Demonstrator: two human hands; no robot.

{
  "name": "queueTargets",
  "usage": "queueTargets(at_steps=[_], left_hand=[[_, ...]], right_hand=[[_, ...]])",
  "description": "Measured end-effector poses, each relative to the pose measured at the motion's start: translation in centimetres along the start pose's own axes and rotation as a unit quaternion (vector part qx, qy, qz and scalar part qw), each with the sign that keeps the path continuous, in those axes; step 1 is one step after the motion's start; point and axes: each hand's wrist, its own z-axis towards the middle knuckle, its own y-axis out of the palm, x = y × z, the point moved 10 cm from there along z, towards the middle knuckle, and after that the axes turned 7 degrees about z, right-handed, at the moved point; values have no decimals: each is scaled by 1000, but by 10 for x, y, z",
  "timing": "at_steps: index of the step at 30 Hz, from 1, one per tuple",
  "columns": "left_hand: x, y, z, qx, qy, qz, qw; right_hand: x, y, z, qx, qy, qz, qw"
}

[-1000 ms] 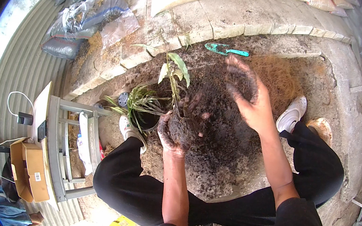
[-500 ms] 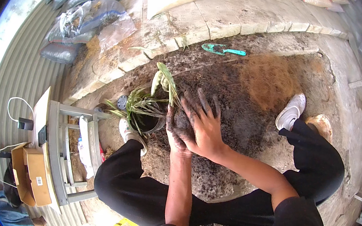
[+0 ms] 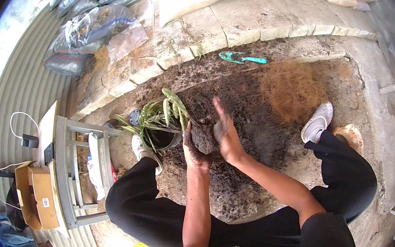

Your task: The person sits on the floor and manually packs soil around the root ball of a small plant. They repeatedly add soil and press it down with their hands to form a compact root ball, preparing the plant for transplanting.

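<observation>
A soil-coated root ball of a green-leaved plant rests in my left hand, whose dirty fingers curve along its left and lower sides. The plant's leaves lean out past the fingertips to the upper left. My right hand is held on edge at the right of the root ball, its blackened fingers stretched out and the palm facing it. Whether that palm touches the soil I cannot tell. Just left of my hands stands a dark pot with more long-leaved plants in it.
Loose dark soil covers the ground beyond my hands. A brown fibre heap lies at the upper right, with a turquoise trowel left of it. Stacked sacks line the back. A grey bench stands at left.
My right hand has come away from over the root ball to its right side, exposing the soil clump. The plant's leaves have dipped slightly lower and to the left.
</observation>
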Motion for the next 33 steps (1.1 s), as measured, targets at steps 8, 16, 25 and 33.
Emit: queueTargets(at_steps=[8,16,25,33], left_hand=[[-5,-77,-16,295,-1,345,891],[-2,-97,-31,323,10,385,865],[-4,-75,-18,283,-55,117,950],[9,-80,-14,241,10,57,969]], right_hand=[[88,-11,-25,138,298,323,888],[122,-5,-44,143,237,193,941],[95,12,-23,-11,201,165,966],[26,26,0,-190,19,-320,928]])
